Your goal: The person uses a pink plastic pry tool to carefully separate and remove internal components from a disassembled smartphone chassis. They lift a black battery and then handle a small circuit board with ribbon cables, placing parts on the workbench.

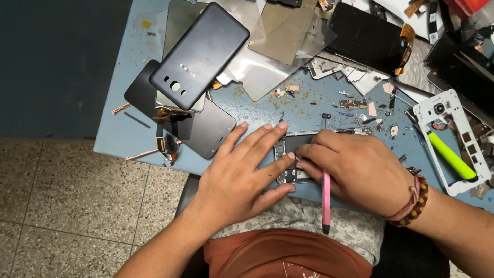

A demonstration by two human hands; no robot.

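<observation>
Head camera, looking down at a blue worktable (123, 128) littered with phone parts.

Both of the person's hands meet over an opened phone body (293, 154) lying near the table's front edge, just above the person's lap. The left hand (242, 175) lies flat, fingers spread and pressing on the phone's left end, closed around nothing. The right hand (355, 170) covers the phone's right part; its fingers are pinched together around a thin pink tool (326, 198), held upright like a pen, its dark tip pointing back toward the person. A braided bracelet (411, 201) circles the right wrist.

To the left, well apart from the hands, a dark back cover (200, 49) rests tilted on top of another phone, with a black glass panel (206, 128) beneath them. Clear plastic sheets (267, 56) lie behind. At the right, a white phone frame (453, 139) holds a screwdriver with a bright green handle (453, 157) laid across it. A black screen panel (365, 36) sits at the far edge among small scraps and screws. Speckled floor tiles (67, 195) show on the left, below the table.
</observation>
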